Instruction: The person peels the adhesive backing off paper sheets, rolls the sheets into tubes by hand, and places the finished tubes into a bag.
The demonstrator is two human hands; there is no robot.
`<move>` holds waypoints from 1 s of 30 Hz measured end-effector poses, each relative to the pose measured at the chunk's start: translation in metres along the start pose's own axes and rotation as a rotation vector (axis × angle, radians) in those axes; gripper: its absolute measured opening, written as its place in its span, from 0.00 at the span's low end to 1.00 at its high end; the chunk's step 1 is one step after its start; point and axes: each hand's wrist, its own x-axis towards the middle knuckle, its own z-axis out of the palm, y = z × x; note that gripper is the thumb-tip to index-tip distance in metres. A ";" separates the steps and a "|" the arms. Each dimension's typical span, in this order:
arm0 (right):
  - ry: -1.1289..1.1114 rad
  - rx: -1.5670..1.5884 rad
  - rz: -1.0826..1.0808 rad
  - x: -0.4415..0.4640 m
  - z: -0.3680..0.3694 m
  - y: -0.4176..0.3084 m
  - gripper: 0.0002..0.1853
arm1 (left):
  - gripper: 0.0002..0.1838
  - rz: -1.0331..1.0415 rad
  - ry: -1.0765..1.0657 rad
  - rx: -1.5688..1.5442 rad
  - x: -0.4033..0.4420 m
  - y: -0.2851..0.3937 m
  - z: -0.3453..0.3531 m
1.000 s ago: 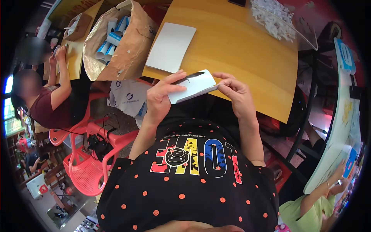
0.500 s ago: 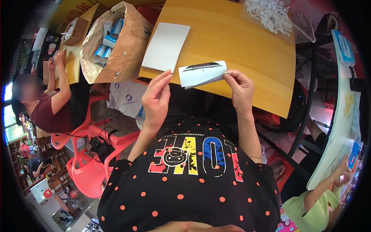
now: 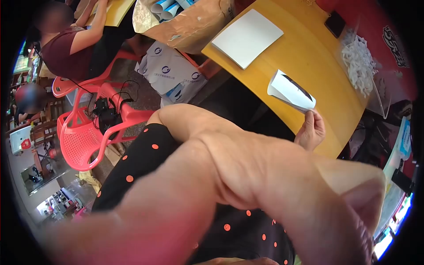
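Note:
My left hand (image 3: pixel 238 168) looms very large and partly blurred right before the camera. Its thumb and fingers spread apart, with the tips running toward the lower edge or out of view; nothing shows between them. Over the wooden table (image 3: pixel 329 62), my right hand (image 3: pixel 312 132) pinches the near end of a curled white paper sheet (image 3: pixel 282 88) with a dark printed shape. A stack of white paper (image 3: pixel 247 37) lies on the table, beyond the curled sheet and to its left.
A brown paper bag (image 3: pixel 190 33) with blue-and-white paper rolls stands left of the table. White twisted strips (image 3: pixel 357 62) fill a clear container at right, near a black phone (image 3: pixel 335 24). Red plastic chairs (image 3: pixel 84 143) stand at left, one with black cables. Another person (image 3: pixel 66 48) sits upper left.
My left hand has left the table's edge and come up close to the camera. My right hand still holds the curled paper. The view has turned, shifting the table to the right.

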 end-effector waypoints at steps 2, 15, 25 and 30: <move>0.003 -0.009 0.016 -0.003 -0.003 -0.001 0.05 | 0.43 0.019 0.027 0.011 -0.002 -0.001 0.000; -0.074 -0.010 0.018 0.003 0.012 0.002 0.04 | 0.35 0.139 0.207 0.129 -0.017 -0.004 0.009; -0.163 -0.194 -0.279 0.008 0.006 -0.040 0.05 | 0.04 -0.450 1.128 0.709 -0.098 0.015 -0.051; -0.275 -0.325 -0.342 0.011 0.016 -0.058 0.07 | 0.15 -0.594 1.097 0.109 -0.112 0.010 -0.057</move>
